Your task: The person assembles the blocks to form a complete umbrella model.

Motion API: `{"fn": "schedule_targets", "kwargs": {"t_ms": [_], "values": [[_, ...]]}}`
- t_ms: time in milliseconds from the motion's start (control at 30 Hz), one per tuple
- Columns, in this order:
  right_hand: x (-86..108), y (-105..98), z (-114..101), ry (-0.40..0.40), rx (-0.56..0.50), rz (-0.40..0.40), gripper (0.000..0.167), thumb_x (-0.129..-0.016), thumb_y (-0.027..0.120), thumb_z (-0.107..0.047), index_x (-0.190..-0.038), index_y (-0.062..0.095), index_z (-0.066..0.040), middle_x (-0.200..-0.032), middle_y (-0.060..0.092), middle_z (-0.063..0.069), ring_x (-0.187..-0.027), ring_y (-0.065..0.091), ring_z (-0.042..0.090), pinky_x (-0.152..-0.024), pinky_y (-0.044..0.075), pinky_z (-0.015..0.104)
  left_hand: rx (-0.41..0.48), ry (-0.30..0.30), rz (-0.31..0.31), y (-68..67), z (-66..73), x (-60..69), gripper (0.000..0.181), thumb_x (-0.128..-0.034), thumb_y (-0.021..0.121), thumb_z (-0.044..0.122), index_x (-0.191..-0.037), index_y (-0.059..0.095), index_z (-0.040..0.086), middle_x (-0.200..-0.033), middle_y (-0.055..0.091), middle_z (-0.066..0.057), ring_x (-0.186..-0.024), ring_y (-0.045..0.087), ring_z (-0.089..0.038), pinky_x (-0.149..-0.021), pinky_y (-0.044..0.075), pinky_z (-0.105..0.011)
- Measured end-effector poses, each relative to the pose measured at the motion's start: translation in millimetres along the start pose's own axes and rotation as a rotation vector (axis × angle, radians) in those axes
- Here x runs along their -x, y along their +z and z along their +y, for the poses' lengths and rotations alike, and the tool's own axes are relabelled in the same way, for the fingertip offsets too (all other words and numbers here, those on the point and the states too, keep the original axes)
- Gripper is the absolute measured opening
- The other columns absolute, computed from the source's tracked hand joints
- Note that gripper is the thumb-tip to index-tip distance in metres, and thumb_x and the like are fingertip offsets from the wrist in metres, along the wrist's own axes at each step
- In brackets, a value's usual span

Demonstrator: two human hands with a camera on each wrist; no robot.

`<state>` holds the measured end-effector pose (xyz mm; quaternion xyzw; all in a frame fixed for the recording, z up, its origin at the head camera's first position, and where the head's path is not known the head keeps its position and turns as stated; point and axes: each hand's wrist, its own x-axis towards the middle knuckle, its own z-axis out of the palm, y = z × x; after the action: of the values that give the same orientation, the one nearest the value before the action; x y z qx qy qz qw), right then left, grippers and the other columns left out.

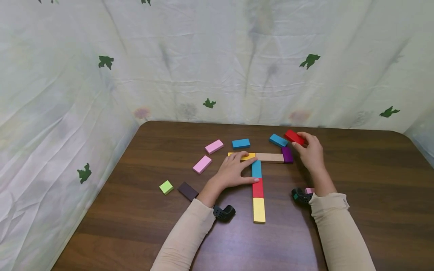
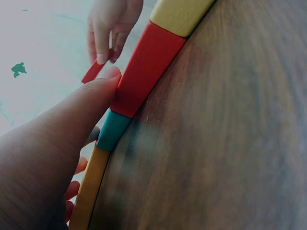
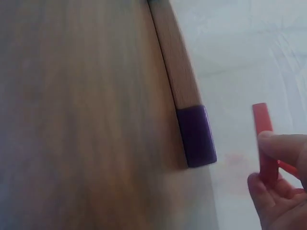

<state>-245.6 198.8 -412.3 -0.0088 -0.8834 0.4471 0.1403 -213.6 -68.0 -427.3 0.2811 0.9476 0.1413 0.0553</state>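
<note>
the right hand [image 1: 310, 152] pinches a red block [image 1: 294, 137] between thumb and fingers, tilted, just beyond the purple block [image 1: 287, 155] at the right end of the crosswise row; the right wrist view shows a gap between the two. a loose blue block [image 1: 278, 140] lies just to the left of the held one; whether they touch, i cannot tell.

the row runs left from the purple block through a long tan block [image 1: 269, 158] to a yellow block [image 1: 251, 155]. from it a second line comes toward the near side: blue, red, then a pale yellow block [image 1: 259, 210] at the near end. the left hand [image 1: 231, 172] grasps nothing; its fingers are spread over the yellow block and the join, its thumb against the red block in the line, seemingly steadying the layout.

the step in hand looks like adding the pinched block by the purple one. the next move would call for turning it square and lowering it gently, so that the row is not nudged askew. two pink blocks [image 1: 202, 164] lie to the left on the table [image 1: 379, 195], available for later.
</note>
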Motion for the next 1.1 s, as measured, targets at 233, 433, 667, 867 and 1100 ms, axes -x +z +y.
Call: {"fn": "schedule_targets", "kwargs": {"t_ms": [233,433,667,867,1100], "values": [[-9.4,7,-11,-0.047,-0.042,-0.010,0.040,-0.084,0.063,-0.009,-0.119,0.052,0.004,-0.111,0.049,0.023,-0.099,0.052,0.034,-0.084,0.043,0.044,0.003,-0.002,0.002,0.9,-0.7,-0.4,0.077,-0.0739,0.047,0.071,-0.140,0.030,0.035,-0.138,0.028,0.000,-0.126,0.021,-0.022,-0.101,0.020,-0.044],[-16.9,14,-19,-0.057,-0.073,-0.061,0.040,-0.084,0.063,-0.007,-0.120,0.052,0.005,-0.112,0.045,0.023,-0.103,0.051,0.035,-0.086,0.042,0.042,0.003,-0.003,-0.006,0.9,-0.5,0.0,0.077,-0.0738,0.046,0.071,-0.140,0.030,0.035,-0.138,0.027,0.000,-0.125,0.021,-0.022,-0.101,0.019,-0.045],[-27.4,22,-24,-0.080,-0.041,-0.101,0.040,-0.084,0.062,-0.009,-0.121,0.053,0.004,-0.114,0.045,0.022,-0.101,0.049,0.035,-0.085,0.042,0.044,0.005,0.004,0.007,1.7,-0.8,-0.6,0.076,-0.0739,0.047,0.070,-0.139,0.032,0.034,-0.138,0.028,-0.001,-0.125,0.022,-0.022,-0.101,0.020,-0.044],[-33.3,29,-23,-0.096,-0.029,-0.114,0.038,-0.084,0.063,-0.008,-0.119,0.054,0.003,-0.117,0.047,0.021,-0.099,0.049,0.035,-0.085,0.041,0.045,0.004,0.003,0.005,2.2,-0.5,-1.2,0.076,-0.0737,0.047,0.070,-0.139,0.031,0.035,-0.138,0.028,0.000,-0.125,0.022,-0.022,-0.101,0.020,-0.044],[-38.1,34,-25,-0.072,-0.011,-0.154,0.039,-0.085,0.062,-0.010,-0.121,0.053,0.002,-0.118,0.047,0.021,-0.100,0.045,0.034,-0.085,0.039,0.045,0.004,0.002,0.001,1.2,-0.1,-1.1,0.077,-0.0733,0.046,0.072,-0.139,0.031,0.035,-0.138,0.028,-0.001,-0.125,0.022,-0.022,-0.101,0.020,-0.044]]}}
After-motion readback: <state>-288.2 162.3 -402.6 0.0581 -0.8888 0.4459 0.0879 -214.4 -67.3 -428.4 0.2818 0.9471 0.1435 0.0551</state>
